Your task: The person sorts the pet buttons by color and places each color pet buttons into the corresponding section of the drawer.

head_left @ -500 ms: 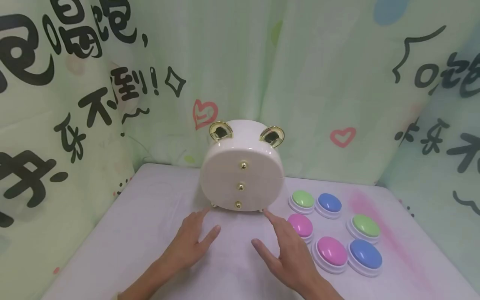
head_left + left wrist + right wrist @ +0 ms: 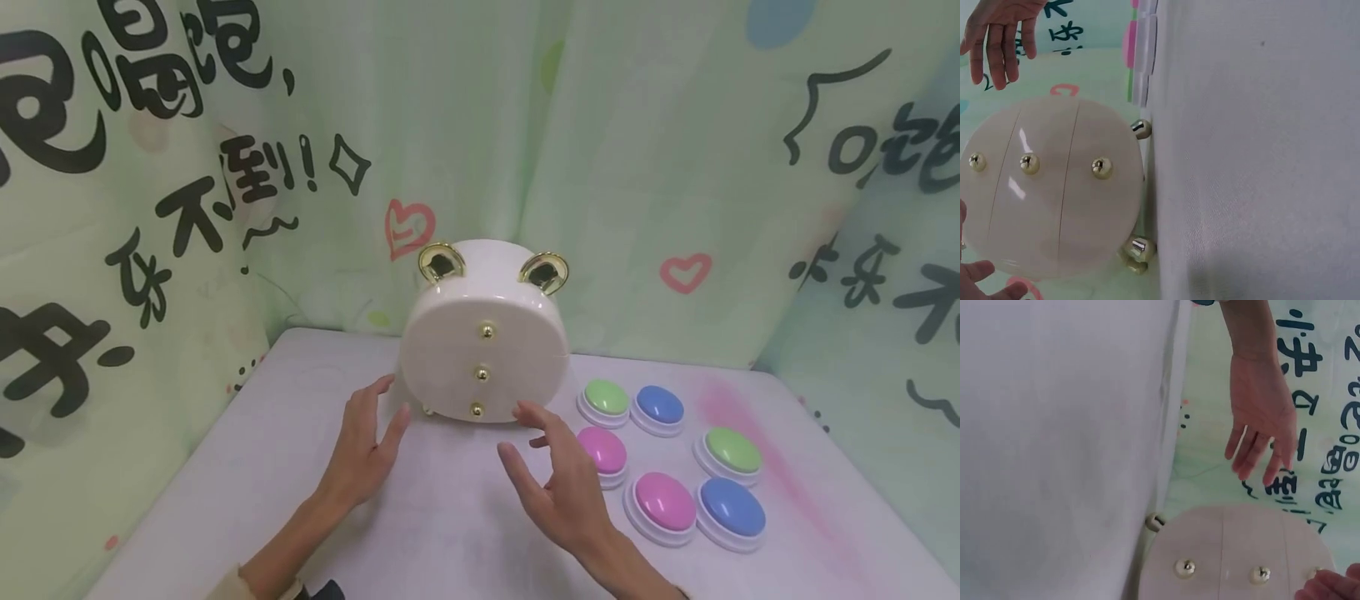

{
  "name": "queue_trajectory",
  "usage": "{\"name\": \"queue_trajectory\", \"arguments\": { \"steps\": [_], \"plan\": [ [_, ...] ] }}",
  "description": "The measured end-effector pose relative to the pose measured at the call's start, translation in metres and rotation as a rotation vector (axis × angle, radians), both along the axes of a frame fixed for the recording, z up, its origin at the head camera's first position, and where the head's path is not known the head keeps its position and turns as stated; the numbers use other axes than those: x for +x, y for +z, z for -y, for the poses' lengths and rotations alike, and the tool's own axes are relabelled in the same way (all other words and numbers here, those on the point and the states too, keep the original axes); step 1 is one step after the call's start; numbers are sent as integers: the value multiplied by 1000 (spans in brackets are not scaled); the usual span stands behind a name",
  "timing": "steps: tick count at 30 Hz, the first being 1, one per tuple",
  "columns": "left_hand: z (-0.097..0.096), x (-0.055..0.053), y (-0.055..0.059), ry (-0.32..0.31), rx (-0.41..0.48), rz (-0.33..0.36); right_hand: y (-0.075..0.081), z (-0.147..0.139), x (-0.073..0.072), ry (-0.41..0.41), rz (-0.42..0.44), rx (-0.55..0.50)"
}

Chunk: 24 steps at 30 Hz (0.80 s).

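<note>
A white rounded drawer box (image 2: 450, 358) stands upright at the middle of the table, with three gold knobs (image 2: 482, 374) down its front and two gold-rimmed ears (image 2: 442, 263) on top. Small gold ball feet (image 2: 1142, 249) show beneath it in the left wrist view. My left hand (image 2: 360, 450) is raised beside the box's lower left, fingers extended and thumb apart. Before its lower right corner, my right hand (image 2: 566, 487) hovers with fingers loosely bent and thumb spread. Neither hand holds anything.
Several round push buttons on white bases sit to the right: green ones (image 2: 606, 397), blue ones (image 2: 731, 507) and pink ones (image 2: 664, 502). The pink one (image 2: 602, 450) nearest the box lies close by my right hand. A printed curtain (image 2: 637, 167) surrounds the white-covered table (image 2: 247, 467).
My left hand has lifted and shifted left, away from the box's bottom edge. My right hand has risen slightly, its fingers more bent. The box and buttons have stayed in place.
</note>
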<state>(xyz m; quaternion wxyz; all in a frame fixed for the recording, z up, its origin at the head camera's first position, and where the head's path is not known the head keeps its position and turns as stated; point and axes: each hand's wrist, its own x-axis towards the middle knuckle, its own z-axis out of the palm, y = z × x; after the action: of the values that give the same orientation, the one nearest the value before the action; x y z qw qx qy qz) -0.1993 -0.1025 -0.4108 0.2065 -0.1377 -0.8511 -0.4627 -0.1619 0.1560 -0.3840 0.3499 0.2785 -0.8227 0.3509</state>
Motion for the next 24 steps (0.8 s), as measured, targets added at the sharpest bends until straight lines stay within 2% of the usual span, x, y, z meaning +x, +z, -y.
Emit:
{"name": "queue_trajectory", "arguments": {
  "steps": [4,7,11,17,24],
  "plan": [
    [-2,-7,0,-9,72,-91,-1,2,-9,10,-49,-46],
    [-4,-13,1,-12,117,-175,-2,3,-14,5,-42,-67],
    [-5,-20,5,-5,153,-241,-2,5,-20,0,-42,-81],
    [-6,-32,12,5,178,-291,0,11,-27,-4,-20,-109],
    [-9,-46,19,16,206,-294,7,18,-37,17,-11,-169]
  ]
}}
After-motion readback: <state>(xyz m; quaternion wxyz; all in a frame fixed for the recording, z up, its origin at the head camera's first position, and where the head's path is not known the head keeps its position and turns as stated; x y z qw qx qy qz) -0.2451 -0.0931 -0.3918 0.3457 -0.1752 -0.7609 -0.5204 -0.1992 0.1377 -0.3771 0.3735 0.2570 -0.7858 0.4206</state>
